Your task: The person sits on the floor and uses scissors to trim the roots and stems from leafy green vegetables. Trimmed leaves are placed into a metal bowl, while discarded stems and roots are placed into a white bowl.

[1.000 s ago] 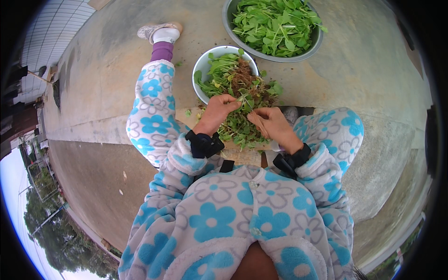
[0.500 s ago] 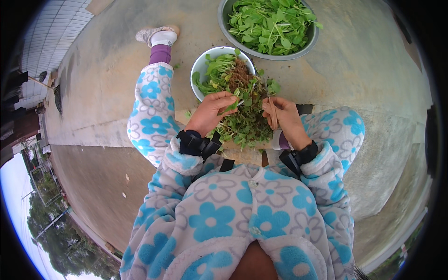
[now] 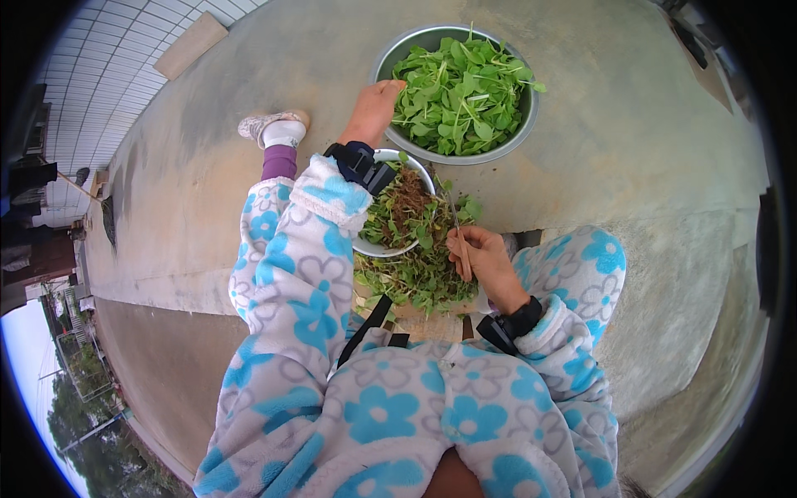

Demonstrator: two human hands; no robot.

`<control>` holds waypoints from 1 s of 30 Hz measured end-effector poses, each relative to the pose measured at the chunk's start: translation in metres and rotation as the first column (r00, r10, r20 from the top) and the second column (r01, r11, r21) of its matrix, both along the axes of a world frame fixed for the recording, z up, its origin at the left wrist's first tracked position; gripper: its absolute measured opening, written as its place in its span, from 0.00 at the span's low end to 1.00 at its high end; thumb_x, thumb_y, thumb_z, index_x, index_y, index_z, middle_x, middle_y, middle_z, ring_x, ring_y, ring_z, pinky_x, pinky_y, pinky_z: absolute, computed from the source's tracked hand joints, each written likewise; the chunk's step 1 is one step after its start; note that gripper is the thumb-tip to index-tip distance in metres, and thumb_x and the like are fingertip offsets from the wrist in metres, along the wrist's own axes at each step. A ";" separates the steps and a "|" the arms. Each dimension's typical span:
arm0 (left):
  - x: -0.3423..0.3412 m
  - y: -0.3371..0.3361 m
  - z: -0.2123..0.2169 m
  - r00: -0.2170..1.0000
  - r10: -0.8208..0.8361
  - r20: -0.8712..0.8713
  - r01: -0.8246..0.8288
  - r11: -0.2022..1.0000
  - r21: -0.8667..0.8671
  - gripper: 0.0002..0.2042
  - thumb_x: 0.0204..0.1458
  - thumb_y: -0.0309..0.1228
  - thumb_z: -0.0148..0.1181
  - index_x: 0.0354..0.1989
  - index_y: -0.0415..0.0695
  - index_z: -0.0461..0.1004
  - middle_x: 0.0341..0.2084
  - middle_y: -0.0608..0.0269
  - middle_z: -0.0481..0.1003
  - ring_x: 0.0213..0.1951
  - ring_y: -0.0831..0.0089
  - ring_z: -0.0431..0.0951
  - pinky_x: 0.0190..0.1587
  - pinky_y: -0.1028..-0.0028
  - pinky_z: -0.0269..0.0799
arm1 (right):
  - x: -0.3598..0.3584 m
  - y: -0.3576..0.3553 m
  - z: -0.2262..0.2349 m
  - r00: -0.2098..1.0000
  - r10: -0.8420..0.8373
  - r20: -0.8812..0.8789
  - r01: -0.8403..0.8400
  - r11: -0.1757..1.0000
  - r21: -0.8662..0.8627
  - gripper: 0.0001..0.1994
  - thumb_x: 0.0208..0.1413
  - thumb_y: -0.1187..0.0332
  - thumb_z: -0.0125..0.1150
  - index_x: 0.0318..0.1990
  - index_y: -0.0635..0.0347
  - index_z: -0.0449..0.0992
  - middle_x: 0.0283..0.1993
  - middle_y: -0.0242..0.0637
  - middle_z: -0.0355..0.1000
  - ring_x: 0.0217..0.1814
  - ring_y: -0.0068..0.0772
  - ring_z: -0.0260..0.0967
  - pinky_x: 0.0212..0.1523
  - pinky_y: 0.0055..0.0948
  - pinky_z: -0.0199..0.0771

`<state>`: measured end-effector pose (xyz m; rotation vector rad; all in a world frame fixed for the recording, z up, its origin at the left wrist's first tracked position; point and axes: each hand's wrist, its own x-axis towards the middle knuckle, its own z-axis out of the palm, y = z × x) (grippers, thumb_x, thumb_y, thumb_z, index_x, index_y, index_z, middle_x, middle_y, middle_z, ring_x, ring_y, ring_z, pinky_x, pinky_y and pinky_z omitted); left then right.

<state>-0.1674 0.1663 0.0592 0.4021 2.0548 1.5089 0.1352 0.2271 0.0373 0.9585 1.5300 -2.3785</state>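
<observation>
My left hand [image 3: 370,114] reaches over the left rim of a grey metal basin [image 3: 503,153] heaped with leafy greens [image 3: 465,100]. Its fingers are bent together against the leaves, and whatever they hold is hidden. Closer to me, a smaller white bowl [image 3: 388,249] contains greens and a brown clump of roots [image 3: 409,202]; my left wrist covers part of its rim. In my right hand [image 3: 490,264] is a knife [image 3: 462,249] with a brown handle, its thin blade pointing away from me. More untrimmed-looking greens [image 3: 415,282] lie beside and below the bowl.
My left leg stretches out to a shoe [image 3: 274,126] left of the basin, and my bent right knee [image 3: 594,259] is beside my right hand. A tiled wall [image 3: 124,75] with a board [image 3: 191,46] leaning on it stands at the far left. The floor is concrete.
My left hand has moved forward from above the white bowl, where it held a green sprig, to the metal basin. My right hand still holds the knife near the bowl.
</observation>
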 end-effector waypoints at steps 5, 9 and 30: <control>0.015 -0.036 -0.031 0.995 -0.003 0.104 0.004 1.000 -0.011 0.16 0.65 0.37 0.53 0.50 0.39 0.80 0.46 0.65 0.78 0.51 0.76 0.71 0.55 0.70 0.64 | -0.003 0.003 0.004 1.000 -0.002 -0.009 0.002 1.000 -0.014 0.12 0.62 0.65 0.64 0.46 0.65 0.77 0.30 0.30 0.73 0.25 0.18 0.69 0.24 0.18 0.68; 0.038 -0.099 -0.044 0.991 -0.024 0.132 0.041 0.991 -0.129 0.13 0.62 0.34 0.58 0.46 0.37 0.80 0.39 0.67 0.79 0.44 0.78 0.73 0.51 0.75 0.65 | -0.005 0.000 0.006 1.000 -0.019 0.000 0.019 1.000 -0.014 0.12 0.62 0.65 0.64 0.47 0.65 0.77 0.29 0.30 0.73 0.24 0.18 0.68 0.23 0.19 0.67; 0.096 -0.084 0.018 0.955 -0.228 0.189 0.233 0.972 -0.006 0.24 0.63 0.48 0.55 0.47 0.36 0.80 0.39 0.63 0.79 0.40 0.74 0.74 0.49 0.72 0.69 | -0.048 0.061 0.095 0.968 0.235 -0.092 -0.127 0.768 0.628 0.14 0.59 0.69 0.64 0.49 0.68 0.75 0.25 0.39 0.73 0.20 0.28 0.71 0.21 0.28 0.68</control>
